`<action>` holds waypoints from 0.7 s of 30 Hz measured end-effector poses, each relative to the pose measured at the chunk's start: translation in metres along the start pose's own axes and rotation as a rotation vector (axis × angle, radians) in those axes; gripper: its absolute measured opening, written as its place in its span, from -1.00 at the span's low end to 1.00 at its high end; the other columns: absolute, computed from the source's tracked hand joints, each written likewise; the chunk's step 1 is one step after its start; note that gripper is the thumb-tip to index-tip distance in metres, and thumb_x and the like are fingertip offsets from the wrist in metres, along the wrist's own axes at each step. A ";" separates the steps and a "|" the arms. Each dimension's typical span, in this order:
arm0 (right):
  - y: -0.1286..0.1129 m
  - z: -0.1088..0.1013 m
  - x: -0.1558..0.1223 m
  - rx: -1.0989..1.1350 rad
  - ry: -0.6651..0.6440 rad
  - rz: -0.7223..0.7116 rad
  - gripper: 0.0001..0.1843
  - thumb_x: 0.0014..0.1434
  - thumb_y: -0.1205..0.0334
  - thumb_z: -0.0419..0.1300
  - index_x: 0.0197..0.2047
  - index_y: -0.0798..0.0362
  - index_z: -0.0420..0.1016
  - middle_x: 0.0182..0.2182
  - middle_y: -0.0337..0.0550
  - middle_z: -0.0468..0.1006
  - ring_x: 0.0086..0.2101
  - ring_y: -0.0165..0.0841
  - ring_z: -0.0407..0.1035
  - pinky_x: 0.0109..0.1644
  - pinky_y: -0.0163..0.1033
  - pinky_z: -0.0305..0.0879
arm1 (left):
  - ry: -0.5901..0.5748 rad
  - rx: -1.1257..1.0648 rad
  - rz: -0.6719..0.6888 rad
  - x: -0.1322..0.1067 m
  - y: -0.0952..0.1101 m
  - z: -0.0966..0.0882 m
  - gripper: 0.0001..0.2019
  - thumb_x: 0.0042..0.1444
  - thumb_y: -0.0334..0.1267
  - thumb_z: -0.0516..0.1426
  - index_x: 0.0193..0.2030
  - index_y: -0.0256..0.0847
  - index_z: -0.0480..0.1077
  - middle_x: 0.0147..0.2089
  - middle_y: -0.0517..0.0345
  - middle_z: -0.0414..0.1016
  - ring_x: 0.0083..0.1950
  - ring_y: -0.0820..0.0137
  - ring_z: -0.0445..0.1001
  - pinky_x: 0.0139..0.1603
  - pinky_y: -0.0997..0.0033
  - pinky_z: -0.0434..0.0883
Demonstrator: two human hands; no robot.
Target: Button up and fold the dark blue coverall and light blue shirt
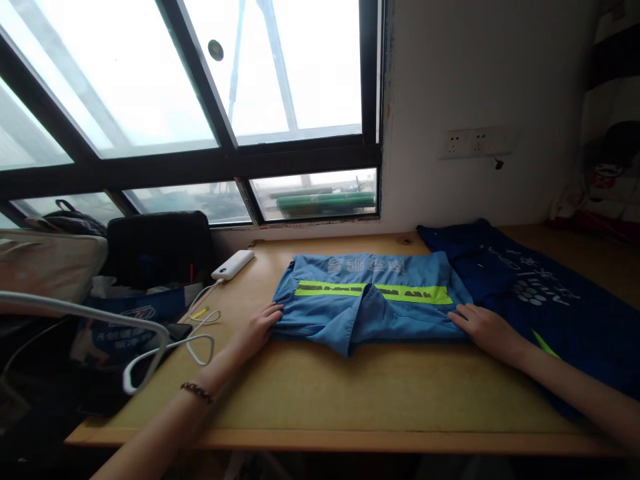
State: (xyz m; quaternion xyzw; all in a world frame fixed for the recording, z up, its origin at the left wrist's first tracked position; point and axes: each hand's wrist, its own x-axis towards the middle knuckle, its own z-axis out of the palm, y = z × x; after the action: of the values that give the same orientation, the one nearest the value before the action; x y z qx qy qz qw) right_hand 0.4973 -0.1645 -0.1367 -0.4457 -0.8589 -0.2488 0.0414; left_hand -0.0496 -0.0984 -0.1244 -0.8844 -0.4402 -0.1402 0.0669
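A light blue work jacket (400, 321), with a bright yellow-green reflective band and printed characters, lies folded into a wide rectangle on the wooden table. One fold of its cloth sticks up in the middle and droops over the front edge. At its left end, my left hand (261, 327) is closed on the edge of the cloth, the thumb out of sight. My right hand (487, 328) holds the lower right corner, fingers on top and thumb hidden. Beside it on the right spreads a dark blue garment (540, 287) with white print, partly under my right forearm.
A white power bank (233, 265) with a looped white cable (213, 347) sits at the table's left edge. Bags and a black chair back (160, 243) crowd the left side. Behind the table are a window (300, 153) and a wall socket (467, 143).
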 end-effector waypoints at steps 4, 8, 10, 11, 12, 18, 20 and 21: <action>-0.003 0.001 -0.002 0.059 -0.030 -0.014 -0.41 -0.07 0.52 0.01 0.06 -0.02 0.23 -0.15 -0.02 0.37 -0.18 -0.22 0.28 -0.17 -0.16 0.28 | -0.027 -0.065 -0.030 -0.011 -0.002 0.007 -0.45 -0.16 -0.57 -0.11 0.01 -0.15 0.27 0.11 0.10 0.27 0.17 0.32 0.16 0.14 0.19 0.20; -0.005 -0.005 -0.003 0.122 -0.043 -0.013 -0.32 -0.11 0.55 -0.02 0.11 -0.03 0.16 -0.12 -0.03 0.35 -0.16 -0.23 0.27 -0.15 -0.13 0.29 | -0.043 -0.045 -0.006 -0.015 0.004 0.000 -0.46 -0.12 -0.56 -0.13 0.04 -0.17 0.26 0.10 0.08 0.28 0.15 0.32 0.20 0.15 0.21 0.20; -0.004 -0.004 -0.009 0.134 -0.050 -0.017 -0.31 -0.15 0.60 -0.06 0.07 -0.04 0.22 -0.15 -0.05 0.38 -0.18 -0.24 0.28 -0.16 -0.14 0.30 | -0.060 -0.021 0.009 -0.022 0.010 -0.005 -0.47 -0.13 -0.56 -0.13 0.00 -0.17 0.29 0.08 0.09 0.31 0.12 0.33 0.23 0.14 0.25 0.21; -0.003 -0.004 -0.014 0.147 -0.053 -0.025 -0.30 -0.16 0.62 -0.07 0.06 -0.06 0.23 -0.15 -0.06 0.39 -0.20 -0.25 0.29 -0.16 -0.15 0.31 | -0.068 -0.007 0.015 -0.026 0.014 -0.008 -0.47 -0.14 -0.57 -0.13 -0.01 -0.16 0.30 0.07 0.09 0.32 0.12 0.34 0.24 0.13 0.26 0.22; -0.002 -0.004 -0.021 0.165 -0.057 -0.034 -0.30 -0.17 0.62 -0.08 0.05 -0.07 0.24 -0.16 -0.07 0.39 -0.20 -0.26 0.29 -0.16 -0.16 0.31 | -0.077 0.008 0.021 -0.032 0.019 -0.011 -0.46 -0.15 -0.57 -0.14 -0.01 -0.16 0.31 0.07 0.10 0.32 0.11 0.34 0.24 0.12 0.28 0.23; -0.017 -0.034 -0.043 0.283 -0.059 0.100 -0.45 -0.06 0.40 0.08 0.04 -0.13 0.26 -0.10 -0.04 0.38 -0.12 -0.16 0.26 -0.14 -0.04 0.29 | -0.035 0.097 0.008 -0.055 0.078 -0.042 -0.42 -0.18 -0.51 -0.06 0.07 -0.15 0.22 0.09 -0.01 0.28 0.17 0.17 0.13 0.15 -0.06 0.05; -0.039 -0.061 -0.028 0.356 -0.042 0.159 -0.48 -0.04 0.20 0.15 0.05 -0.09 0.25 -0.04 -0.02 0.32 0.00 -0.08 0.14 -0.04 0.05 0.21 | -0.022 0.057 0.070 -0.049 0.110 -0.052 -0.44 -0.11 -0.42 -0.01 0.13 -0.18 0.15 0.15 -0.06 0.19 0.20 0.12 0.05 0.16 -0.10 -0.01; -0.053 -0.075 -0.015 0.436 -0.047 0.154 -0.49 -0.01 0.14 0.14 0.06 -0.07 0.23 0.00 -0.04 0.28 0.03 -0.11 0.10 0.01 0.02 0.18 | -0.027 0.010 0.134 -0.043 0.126 -0.055 -0.47 -0.07 -0.36 0.02 0.12 -0.17 0.15 0.14 -0.05 0.20 0.19 0.13 0.07 0.16 -0.05 0.02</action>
State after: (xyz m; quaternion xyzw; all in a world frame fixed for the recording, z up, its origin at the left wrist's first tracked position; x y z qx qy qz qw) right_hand 0.4532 -0.2360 -0.0964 -0.4960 -0.8566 -0.0431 0.1353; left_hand 0.0156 -0.2202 -0.0848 -0.9134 -0.3814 -0.1211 0.0745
